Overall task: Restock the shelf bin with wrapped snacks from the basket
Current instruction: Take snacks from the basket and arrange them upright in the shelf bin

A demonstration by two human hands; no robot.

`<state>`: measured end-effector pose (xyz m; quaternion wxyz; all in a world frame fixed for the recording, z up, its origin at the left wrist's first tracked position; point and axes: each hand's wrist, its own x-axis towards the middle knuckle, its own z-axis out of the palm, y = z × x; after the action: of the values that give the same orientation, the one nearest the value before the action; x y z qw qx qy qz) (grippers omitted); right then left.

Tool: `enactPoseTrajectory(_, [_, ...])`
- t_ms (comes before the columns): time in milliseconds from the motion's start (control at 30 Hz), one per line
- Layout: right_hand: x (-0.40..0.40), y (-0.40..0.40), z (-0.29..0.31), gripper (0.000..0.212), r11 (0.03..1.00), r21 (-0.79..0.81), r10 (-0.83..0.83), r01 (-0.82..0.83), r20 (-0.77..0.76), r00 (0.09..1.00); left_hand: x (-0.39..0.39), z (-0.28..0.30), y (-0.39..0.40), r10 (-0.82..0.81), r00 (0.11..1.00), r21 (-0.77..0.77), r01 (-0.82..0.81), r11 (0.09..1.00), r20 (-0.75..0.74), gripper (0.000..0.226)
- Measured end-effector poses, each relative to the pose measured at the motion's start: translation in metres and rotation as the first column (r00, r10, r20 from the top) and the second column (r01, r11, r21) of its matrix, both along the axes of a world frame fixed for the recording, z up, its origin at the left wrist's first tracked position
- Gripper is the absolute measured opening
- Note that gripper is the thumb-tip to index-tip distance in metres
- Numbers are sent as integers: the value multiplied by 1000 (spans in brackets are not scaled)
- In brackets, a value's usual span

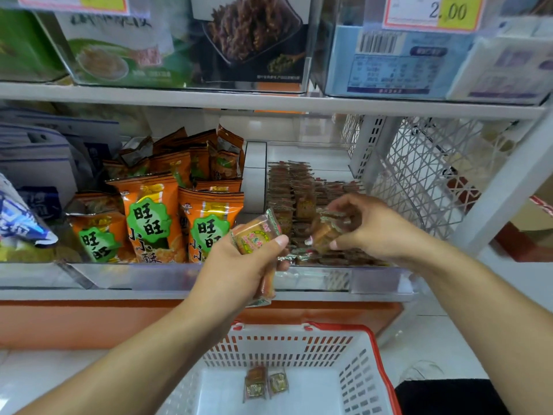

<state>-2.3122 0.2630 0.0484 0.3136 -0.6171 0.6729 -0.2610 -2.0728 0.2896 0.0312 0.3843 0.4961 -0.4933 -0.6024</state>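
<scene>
Wrapped snacks stand in rows inside the clear shelf bin. The right hand pinches a small stack of snacks over those rows. The left hand grips another stack at the bin's front edge. Two more packets lie in the white and red basket below. Orange snack bags fill the neighbouring compartment to the left.

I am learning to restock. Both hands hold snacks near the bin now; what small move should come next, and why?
Probably lower the right hand and set its wrapped snacks onto the rows in the shelf bin: it is already over the bin, while the left hand waits with more.
</scene>
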Motion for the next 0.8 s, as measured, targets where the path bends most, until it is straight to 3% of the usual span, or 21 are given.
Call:
enactPoseTrajectory(100, [7, -27, -13, 65, 997, -24, -72, 69, -147, 986, -5, 0, 2, -25, 1000, 13, 25, 1000, 9, 28])
enactPoseTrajectory(367, [33, -58, -42, 79, 977, -108, -197, 185, -107, 975, -4, -1, 3, -15, 1000, 22, 15, 1000, 0, 24])
enactPoseTrajectory(533, [40, -44, -49, 61, 970, -217, -159, 105, -246, 956, -1, -2, 4, -26, 1000, 47, 27, 999, -6, 24])
enactPoseTrajectory(633, [43, -41, -52, 49, 965, -249, -145, 79, -256, 956, -1, 0, 5, -24, 1000, 51, 24, 998, -3, 24])
enactPoseTrajectory(800, [34, -47, -49, 53, 977, -209, -87, 31, -264, 961, -1, 2, 5, -31, 998, 142, 38, 989, -51, 25])
